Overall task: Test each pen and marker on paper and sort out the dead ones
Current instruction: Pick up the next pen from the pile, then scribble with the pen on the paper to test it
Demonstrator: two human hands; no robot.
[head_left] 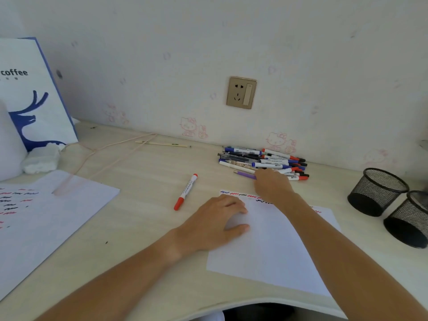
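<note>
Pens and markers: a loose pile (pixel 264 162) lies on the worktop (pixel 143 167) right of centre, close under the wall.
Handling: light, stiff, round barrels that would likely roll or slide over each other; best pinched mid-barrel, one at a time, lifting a top one so the heap does not scatter.
Right hand (pixel 273 185): reaches to the near edge of the pile, beside a purple pen (pixel 245 175); its fingers are hidden, so whether they hold anything cannot be told.
Left hand (pixel 216 221): fingers relaxed, pressing flat on the test paper (pixel 275 249), holding nothing.
Set apart: one red marker (pixel 186 191) lies alone, left of the paper.
Around: two mesh pen cups (pixel 393 205) at far right, a scribbled sheet (pixel 46 218) at lower left, a coffee bag (pixel 34 93) at upper left.
In the way: nothing blocks the pile; the right forearm crosses the paper's scribbles.
</note>
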